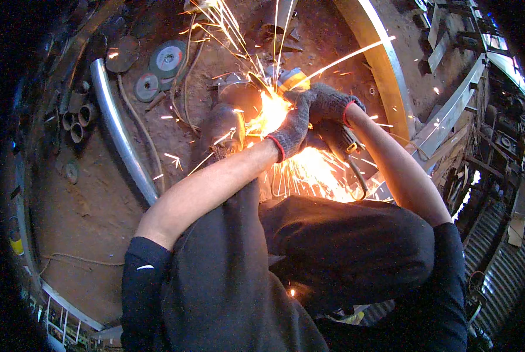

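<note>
I hold an angle grinder (337,139) with both hands, above the ground in front of my knees. My left hand (292,128), in a grey knit glove with a red cuff, is closed around it near its front. My right hand (330,104), gloved the same way, is closed over it just to the right. A yellow and grey part (295,79) shows beyond my fingers. Bright sparks (271,114) fly up from beside my left hand, and more spread below it (318,173). Glare hides the disc and the spot being ground.
Two grinding discs (170,58) lie at the far left, with a cable (186,76) beside them. A curved shiny metal tube (122,132) and short pipes (78,123) are on the left. A wide curved metal band (385,58) stands at the right, near metal bars (459,97).
</note>
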A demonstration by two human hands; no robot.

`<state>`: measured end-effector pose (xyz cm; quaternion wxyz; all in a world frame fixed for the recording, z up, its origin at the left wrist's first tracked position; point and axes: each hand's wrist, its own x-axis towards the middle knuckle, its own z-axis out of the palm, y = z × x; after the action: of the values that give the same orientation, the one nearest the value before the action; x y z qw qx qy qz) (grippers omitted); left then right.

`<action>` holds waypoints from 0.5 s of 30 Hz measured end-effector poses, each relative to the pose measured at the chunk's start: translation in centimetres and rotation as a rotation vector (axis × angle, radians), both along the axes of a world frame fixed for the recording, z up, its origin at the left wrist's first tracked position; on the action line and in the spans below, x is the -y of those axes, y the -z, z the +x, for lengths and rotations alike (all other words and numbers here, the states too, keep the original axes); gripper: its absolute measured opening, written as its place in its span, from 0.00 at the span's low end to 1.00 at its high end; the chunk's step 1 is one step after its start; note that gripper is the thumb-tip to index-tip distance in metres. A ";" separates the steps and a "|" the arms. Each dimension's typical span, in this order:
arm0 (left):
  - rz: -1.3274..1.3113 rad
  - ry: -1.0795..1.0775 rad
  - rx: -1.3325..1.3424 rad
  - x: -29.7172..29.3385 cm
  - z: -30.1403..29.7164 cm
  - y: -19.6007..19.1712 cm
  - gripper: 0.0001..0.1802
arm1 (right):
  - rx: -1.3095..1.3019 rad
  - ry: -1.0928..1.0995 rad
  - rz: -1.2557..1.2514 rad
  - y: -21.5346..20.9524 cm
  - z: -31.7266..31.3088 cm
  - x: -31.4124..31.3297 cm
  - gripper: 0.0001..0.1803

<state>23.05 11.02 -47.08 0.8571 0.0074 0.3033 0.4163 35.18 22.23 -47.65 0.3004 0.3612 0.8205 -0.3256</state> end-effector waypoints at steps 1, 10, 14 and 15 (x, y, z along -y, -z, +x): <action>0.029 -0.027 0.032 -0.3 0.1 0.1 0.43 | -0.166 0.137 -0.083 0.0 0.1 -0.3 0.25; 0.090 0.020 -0.015 0.3 -0.1 0.1 0.39 | -0.391 0.069 0.024 3.5 2.8 -0.6 0.26; 0.009 -0.056 0.029 -0.1 -0.1 0.3 0.27 | -0.065 0.109 -0.088 3.5 2.1 -0.9 0.28; -0.002 -0.016 0.041 0.0 -0.1 0.3 0.28 | -0.225 0.106 -0.063 3.2 2.2 -0.2 0.23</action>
<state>22.93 11.00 -47.41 0.8597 -0.0045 0.2863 0.4229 37.38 22.47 -50.84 0.2001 0.3557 0.8182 -0.4049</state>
